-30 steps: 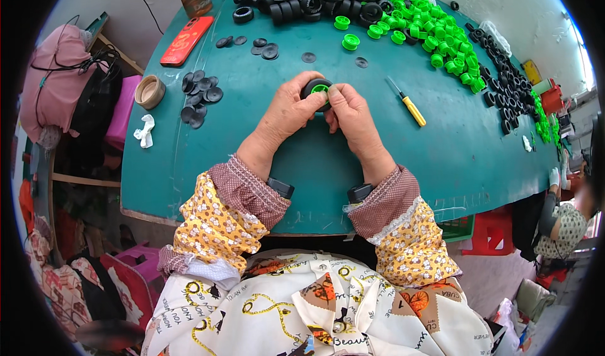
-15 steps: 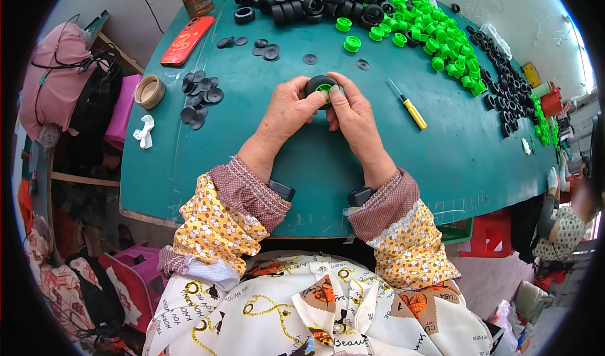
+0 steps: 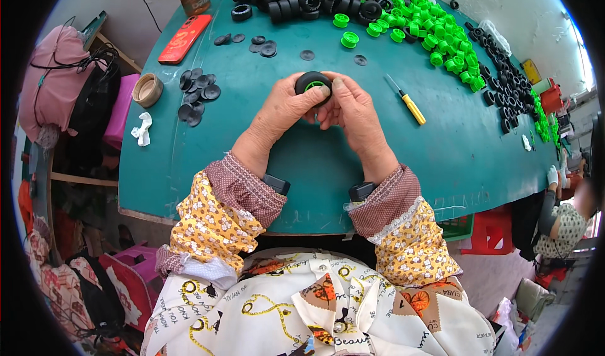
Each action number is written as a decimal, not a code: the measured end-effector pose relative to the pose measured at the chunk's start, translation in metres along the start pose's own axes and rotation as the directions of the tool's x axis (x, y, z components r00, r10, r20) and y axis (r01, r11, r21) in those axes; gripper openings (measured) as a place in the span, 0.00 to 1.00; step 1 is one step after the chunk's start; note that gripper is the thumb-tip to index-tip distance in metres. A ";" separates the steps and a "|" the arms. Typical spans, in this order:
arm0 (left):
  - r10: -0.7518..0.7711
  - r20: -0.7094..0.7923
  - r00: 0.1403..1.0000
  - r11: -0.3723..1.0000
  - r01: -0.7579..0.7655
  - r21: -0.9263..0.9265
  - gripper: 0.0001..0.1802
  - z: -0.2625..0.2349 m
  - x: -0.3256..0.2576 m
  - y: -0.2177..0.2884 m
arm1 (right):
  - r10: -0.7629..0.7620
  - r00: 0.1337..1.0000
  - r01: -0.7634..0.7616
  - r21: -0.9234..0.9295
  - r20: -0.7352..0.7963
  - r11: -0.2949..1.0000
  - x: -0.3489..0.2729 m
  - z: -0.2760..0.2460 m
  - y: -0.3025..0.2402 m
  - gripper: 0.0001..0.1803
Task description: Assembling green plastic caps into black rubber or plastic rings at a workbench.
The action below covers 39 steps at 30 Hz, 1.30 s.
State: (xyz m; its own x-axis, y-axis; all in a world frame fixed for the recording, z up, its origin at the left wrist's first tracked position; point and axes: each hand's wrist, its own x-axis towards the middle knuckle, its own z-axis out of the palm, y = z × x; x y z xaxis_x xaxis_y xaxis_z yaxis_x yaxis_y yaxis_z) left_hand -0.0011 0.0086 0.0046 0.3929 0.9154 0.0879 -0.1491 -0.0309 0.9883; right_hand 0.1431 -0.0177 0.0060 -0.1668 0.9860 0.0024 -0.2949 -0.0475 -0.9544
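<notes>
Over the middle of the green table, a small toy wheel [image 3: 308, 80], a black tyre with a bright green hub, is held between my hands. My left hand [image 3: 287, 105] is closed round it, thumb across the hub. At the tyre's right side, my right hand [image 3: 353, 107] has its fingers curled and its thumb by the rim; whether those fingers pinch part of the wheel is hard to see. Beyond the hands lie loose thin black discs [image 3: 307, 55]. A screwdriver [image 3: 411, 107] with a yellow handle rests to the right.
Black tyres [image 3: 309, 2] are heaped at the back, green hubs [image 3: 450, 47] at the back right. More black discs [image 3: 200, 90], a round tan container [image 3: 147, 90], crumpled white tissue [image 3: 143, 129] and a red phone [image 3: 184, 39] lie left. A co-worker [image 3: 564, 223] is at far right.
The wheel has shifted slightly left and turned, with its tyre showing more. My right thumb has come off the hub to the tyre's right edge.
</notes>
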 end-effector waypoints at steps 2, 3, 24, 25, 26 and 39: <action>-0.022 0.004 1.000 1.000 0.022 0.007 0.16 -0.001 -0.001 0.004 | 0.000 1.000 0.000 0.003 0.016 1.000 -0.002 0.001 -0.001 0.17; -0.043 0.011 0.999 0.999 0.043 0.013 0.16 -0.001 -0.002 0.005 | -0.001 1.000 0.001 0.006 0.030 1.000 -0.002 0.001 -0.001 0.16; -0.168 0.085 0.982 0.931 0.186 -0.315 0.16 0.007 0.002 -0.002 | -0.278 0.960 0.218 -0.634 0.005 0.742 -0.002 0.006 -0.003 0.28; -0.188 0.094 0.978 0.858 0.210 -0.469 0.18 0.008 0.003 -0.002 | -0.251 0.965 0.155 -0.617 -0.071 0.771 -0.002 0.007 -0.005 0.27; -0.224 0.088 0.971 0.830 0.238 -0.504 0.20 0.005 0.005 -0.006 | -0.293 0.952 0.189 -0.590 -0.084 0.785 0.000 0.006 -0.001 0.27; -0.244 0.121 0.962 0.665 0.257 -0.701 0.16 0.006 0.004 -0.011 | -0.477 0.871 0.408 -0.709 0.114 0.575 0.000 0.005 0.004 0.28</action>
State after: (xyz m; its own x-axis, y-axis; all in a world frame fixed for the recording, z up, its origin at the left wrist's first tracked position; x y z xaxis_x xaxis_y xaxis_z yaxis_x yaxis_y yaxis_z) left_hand 0.0072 0.0107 -0.0051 0.5241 0.8398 -0.1416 -0.6346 0.4960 0.5927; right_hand 0.1370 -0.0186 0.0033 -0.1116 0.8636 0.4916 0.4295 0.4880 -0.7599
